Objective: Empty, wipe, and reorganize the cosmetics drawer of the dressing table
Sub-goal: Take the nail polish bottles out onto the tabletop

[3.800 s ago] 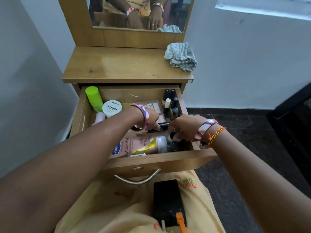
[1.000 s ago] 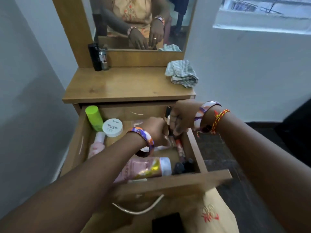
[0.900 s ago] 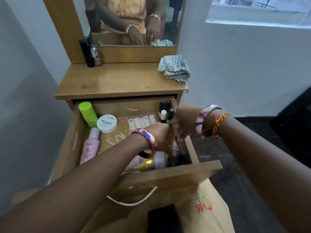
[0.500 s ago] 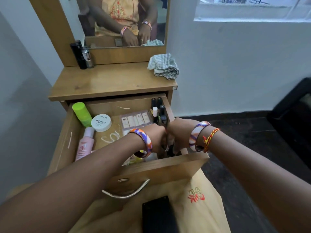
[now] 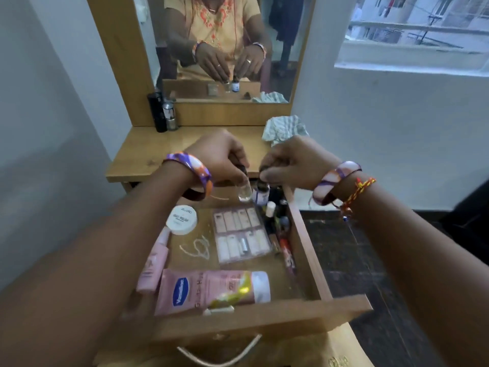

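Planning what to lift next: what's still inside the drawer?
Inside the drawer: lotion tube, pink bottle, white jar, nail set, necklace, small bottles. The left arm hides its left corner.

2 hands: the left hand (image 5: 222,154) holds 1 clear little bottle (image 5: 244,192), the right hand (image 5: 291,161) 1 small labelled bottle (image 5: 261,193). The open drawer (image 5: 304,250) holds 2 pink tubes, a large one (image 5: 209,291) and a slim one (image 5: 153,263), 1 white round jar (image 5: 181,220), 1 pack of press-on nails (image 5: 239,234), 1 white bead string (image 5: 197,247), and a cluster of small bottles and sticks (image 5: 277,221) too blurred to count. On the counter (image 5: 164,152) stand 2 dark containers (image 5: 162,115) and 1 striped cloth (image 5: 284,127).
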Demonstrator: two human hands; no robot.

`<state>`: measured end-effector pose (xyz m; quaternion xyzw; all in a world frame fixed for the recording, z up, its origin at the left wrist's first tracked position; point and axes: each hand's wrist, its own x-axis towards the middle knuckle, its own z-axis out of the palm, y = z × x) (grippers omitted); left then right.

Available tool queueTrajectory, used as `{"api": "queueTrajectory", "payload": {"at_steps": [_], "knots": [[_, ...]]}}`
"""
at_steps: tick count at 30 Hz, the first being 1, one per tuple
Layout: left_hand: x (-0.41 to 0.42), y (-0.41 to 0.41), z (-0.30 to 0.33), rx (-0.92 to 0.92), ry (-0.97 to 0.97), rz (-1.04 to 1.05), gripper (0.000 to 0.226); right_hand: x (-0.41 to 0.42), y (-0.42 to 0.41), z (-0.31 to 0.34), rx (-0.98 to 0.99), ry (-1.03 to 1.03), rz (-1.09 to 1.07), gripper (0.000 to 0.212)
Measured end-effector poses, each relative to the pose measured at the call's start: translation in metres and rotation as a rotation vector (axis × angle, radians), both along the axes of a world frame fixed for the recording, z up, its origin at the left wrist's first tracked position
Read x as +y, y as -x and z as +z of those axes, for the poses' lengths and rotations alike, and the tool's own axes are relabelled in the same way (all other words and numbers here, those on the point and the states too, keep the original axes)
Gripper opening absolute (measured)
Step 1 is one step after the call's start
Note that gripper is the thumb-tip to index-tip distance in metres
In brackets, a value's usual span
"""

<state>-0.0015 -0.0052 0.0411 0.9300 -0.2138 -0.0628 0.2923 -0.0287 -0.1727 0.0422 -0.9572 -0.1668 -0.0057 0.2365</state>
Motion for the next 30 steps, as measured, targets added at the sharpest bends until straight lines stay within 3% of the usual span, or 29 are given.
{"api": "queueTrajectory", "payload": {"at_steps": [6, 12, 19, 30], "knots": [[0.062, -0.048, 0.018, -0.153, 0.180, 0.298, 0.030, 0.062, -0.079, -0.003, -0.108, -0.352, -0.156, 0.011], [0.100, -0.088, 0.004, -0.273, 0.227, 0.595, 0.038, 0.121, -0.131, -0.020, -0.110, -0.428, -0.187, 0.018], [0.115, -0.120, -0.019, -0.285, 0.306, 0.649, 0.043, 0.158, -0.166, -0.029, -0.170, -0.354, -0.204, 0.020], [0.109, -0.122, -0.021, -0.273, 0.222, 0.623, 0.044, 0.159, -0.161, -0.023, -0.141, -0.360, -0.181, 0.025]]}}
